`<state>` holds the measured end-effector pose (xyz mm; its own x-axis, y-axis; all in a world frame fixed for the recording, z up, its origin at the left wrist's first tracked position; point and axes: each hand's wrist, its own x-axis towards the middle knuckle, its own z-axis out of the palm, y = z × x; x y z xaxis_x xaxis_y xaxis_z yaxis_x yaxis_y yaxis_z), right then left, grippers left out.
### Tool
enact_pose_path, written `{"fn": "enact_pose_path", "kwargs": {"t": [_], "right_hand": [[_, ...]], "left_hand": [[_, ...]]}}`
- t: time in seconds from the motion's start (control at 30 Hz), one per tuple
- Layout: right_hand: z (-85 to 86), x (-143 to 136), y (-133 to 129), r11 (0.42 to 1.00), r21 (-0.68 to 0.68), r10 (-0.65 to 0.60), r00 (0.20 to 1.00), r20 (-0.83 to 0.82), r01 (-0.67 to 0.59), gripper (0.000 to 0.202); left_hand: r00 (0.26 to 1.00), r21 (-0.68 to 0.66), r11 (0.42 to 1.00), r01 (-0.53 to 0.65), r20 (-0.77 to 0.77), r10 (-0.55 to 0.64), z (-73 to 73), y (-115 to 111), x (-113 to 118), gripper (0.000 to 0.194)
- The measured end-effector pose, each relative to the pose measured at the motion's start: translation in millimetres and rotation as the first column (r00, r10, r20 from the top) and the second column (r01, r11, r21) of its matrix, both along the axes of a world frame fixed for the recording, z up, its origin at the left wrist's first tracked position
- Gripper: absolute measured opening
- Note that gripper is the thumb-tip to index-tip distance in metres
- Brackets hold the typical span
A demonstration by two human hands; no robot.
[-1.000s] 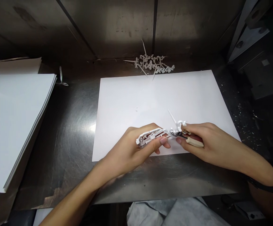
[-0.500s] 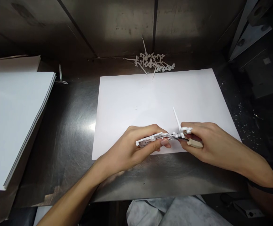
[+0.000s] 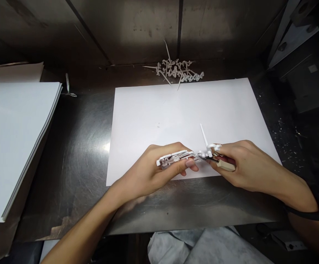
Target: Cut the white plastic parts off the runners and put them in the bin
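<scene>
My left hand (image 3: 159, 165) is closed around a flat white moulded plastic part (image 3: 173, 158), thumb below and fingers above. At its right end a white plastic sprue (image 3: 210, 148) branches out, with one thin spike pointing up. In my right hand (image 3: 238, 161) are side cutters (image 3: 225, 165) with a pale beige handle. Their metal jaws reach left to where the part and sprue meet. My right fingers also lie close against the sprue; whether they grip it I cannot tell. Both hands are above the front edge of a white paper sheet (image 3: 181, 110).
A pile of white sprues (image 3: 175, 71) lies behind the sheet, near the metal back wall (image 3: 137, 29). To the left stands a stack of white sheets (image 3: 16, 121). White crumbs are scattered on the steel table (image 3: 85, 139), mostly at the right.
The hands, part and cutters appear slightly further left and up, as does the whole scene. The left hand's part is tilted a little differently. Both grips are kept.
</scene>
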<state>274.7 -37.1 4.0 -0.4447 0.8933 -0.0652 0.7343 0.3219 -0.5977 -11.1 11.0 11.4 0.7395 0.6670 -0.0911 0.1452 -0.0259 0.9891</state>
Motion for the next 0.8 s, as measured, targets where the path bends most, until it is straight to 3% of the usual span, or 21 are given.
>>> {"fn": "enact_pose_path", "kwargs": {"t": [0.23,0.4,0.63,0.8], "right_hand": [[5.0,-4.8,0.6,0.987,-0.136,-0.09,0.994,-0.069,0.08,0.044],[10.8,-6.6,4.4,0.926,-0.331,-0.255,0.948,-0.189,0.183,0.047],[9.4,-16.2,5.0,0.891,-0.454,-0.263,0.787,-0.558,-0.024,0.028],[5.2,-19.0,5.1,0.867,-0.498,-0.311,0.784,-0.537,0.003,0.023]], "left_hand": [[0.999,-0.131,0.991,-0.04,0.008,0.041,0.7,0.9,3.1,0.023],[0.997,-0.246,0.969,-0.037,0.052,0.051,2.3,-1.7,6.0,0.026],[0.994,-0.416,0.908,-0.042,0.075,0.08,-4.6,-9.4,14.3,0.033],[0.99,-0.537,0.844,-0.014,0.111,0.087,-14.7,-14.0,17.3,0.036]]}}
